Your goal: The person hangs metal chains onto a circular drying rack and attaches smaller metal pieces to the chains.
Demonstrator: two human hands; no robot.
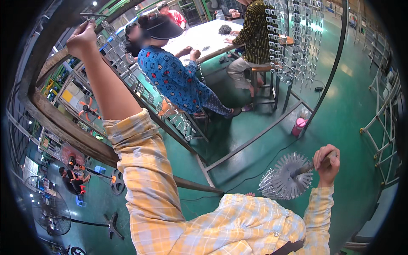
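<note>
My left hand (83, 37) is raised high at the upper left, beside the dark metal rack frame (29, 51). Its fingers are pinched together at the top bar, and what lies between them is too small to make out. Low on the right, my right hand (327, 165) is closed round the end of a short rod (302, 169). Many thin silvery metal pieces (291, 178) fan out in a ring round that rod, with more stacked behind. Strings of small metal loops (295, 46) hang from the rack at the upper right.
People sit around a white lit table (199, 38) beyond the rack, one in a blue patterned shirt (163, 70). A rack bar (248, 138) crosses low above the green floor. A pink bottle (299, 126), a cable (250, 182) and standing fans (51, 212) are around.
</note>
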